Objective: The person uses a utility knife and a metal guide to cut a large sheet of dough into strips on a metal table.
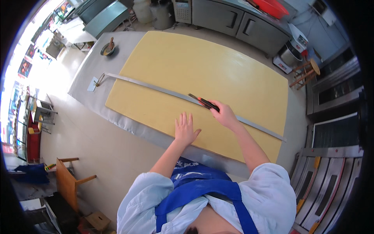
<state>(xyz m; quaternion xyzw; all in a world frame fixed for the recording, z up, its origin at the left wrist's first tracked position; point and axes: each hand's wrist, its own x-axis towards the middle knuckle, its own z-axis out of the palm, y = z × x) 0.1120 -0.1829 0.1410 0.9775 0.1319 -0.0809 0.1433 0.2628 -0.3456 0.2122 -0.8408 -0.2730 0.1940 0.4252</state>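
A large, flat yellow sheet (198,64), apparently dough, covers most of the metal worktable (90,63) before me. Across its whole length lies a long metal straightedge (157,88), running past the sheet at both ends. My right hand (224,114) grips a black and orange utility knife (209,103), its blade end pointing left over the straightedge. Nearer to me, my left hand (185,130) is spread palm down at the near part of the sheet. It holds nothing, and its fingers are apart.
At the table's far left stands a small bowl (107,49) with a wooden-handled tool in it. A tag (93,84) is tied to the straightedge's left end. Behind are steel cabinets (217,17) and a mixer (290,54); ovens (327,175) line the right. A wooden stool (309,71) stands back right.
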